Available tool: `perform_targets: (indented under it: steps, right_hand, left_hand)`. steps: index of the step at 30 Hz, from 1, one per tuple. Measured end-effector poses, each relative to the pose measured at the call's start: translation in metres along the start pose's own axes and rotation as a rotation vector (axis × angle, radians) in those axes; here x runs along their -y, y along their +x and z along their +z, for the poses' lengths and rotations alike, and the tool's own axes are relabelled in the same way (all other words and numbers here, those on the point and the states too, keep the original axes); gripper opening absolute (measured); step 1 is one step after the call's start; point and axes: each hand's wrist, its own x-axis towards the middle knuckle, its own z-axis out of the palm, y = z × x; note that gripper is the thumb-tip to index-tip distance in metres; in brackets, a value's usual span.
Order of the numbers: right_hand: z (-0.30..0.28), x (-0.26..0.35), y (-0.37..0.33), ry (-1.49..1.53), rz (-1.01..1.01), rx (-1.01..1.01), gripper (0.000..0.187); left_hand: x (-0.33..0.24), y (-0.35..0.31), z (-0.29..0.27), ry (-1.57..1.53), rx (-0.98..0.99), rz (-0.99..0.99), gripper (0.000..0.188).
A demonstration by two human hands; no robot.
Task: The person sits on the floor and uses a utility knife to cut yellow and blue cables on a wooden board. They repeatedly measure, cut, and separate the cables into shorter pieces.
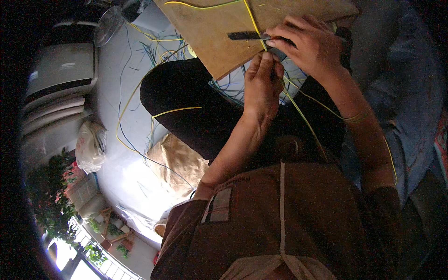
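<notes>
My left hand (261,86) is closed in a pinch on a yellow-green wire (252,21) at the near edge of a brown wooden board (205,37). The wire runs up across the board, and a length of it hangs below the hand toward my lap. My right hand (310,46) grips a dark, flat knife blade (242,35), which lies across the wire over the board. Its handle is hidden in my fingers. Both hands are close together, the right one just above and right of the left.
Loose wires in several colours lie tangled on the pale floor (112,102) under and beside the board. A yellow wire (177,110) rests over my dark-clothed leg. Brown paper (177,161) and a clear plastic bag (91,147) are at the left; blue cloth (387,116) at the right.
</notes>
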Motion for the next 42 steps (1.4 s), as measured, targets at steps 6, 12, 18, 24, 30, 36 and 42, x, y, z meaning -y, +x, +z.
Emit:
perform_targets:
  steps: [6,12,18,24,30,36,42]
  right_hand:
    - [0.004,0.003,0.005,0.004,0.036,-0.045,0.019]
    - [0.004,0.001,0.005,-0.026,0.029,-0.044,0.02]
    - [0.014,-0.001,0.0,-0.051,0.143,-0.075,0.018]
    - [0.016,0.007,0.004,0.022,0.26,-0.082,0.016]
    - [0.007,0.014,0.009,0.032,0.249,-0.078,0.016]
    - [0.008,0.012,0.007,0.04,0.258,-0.077,0.016]
    - [0.013,0.007,0.008,0.034,0.301,-0.026,0.017]
  left_hand:
    - [-0.006,-0.002,0.001,-0.03,0.023,0.029,0.016]
    - [-0.017,-0.005,0.0,0.229,0.023,0.01,0.015]
    - [-0.063,-0.023,-0.021,1.504,-0.28,0.971,0.024]
    - [-0.064,0.013,-0.045,1.991,-0.271,1.001,0.037]
    - [-0.048,-0.012,-0.031,1.741,0.035,1.042,0.038]
    - [-0.062,-0.004,-0.046,1.706,-0.094,1.047,0.034]
    - [-0.065,-0.021,-0.029,1.598,0.345,0.959,0.028]
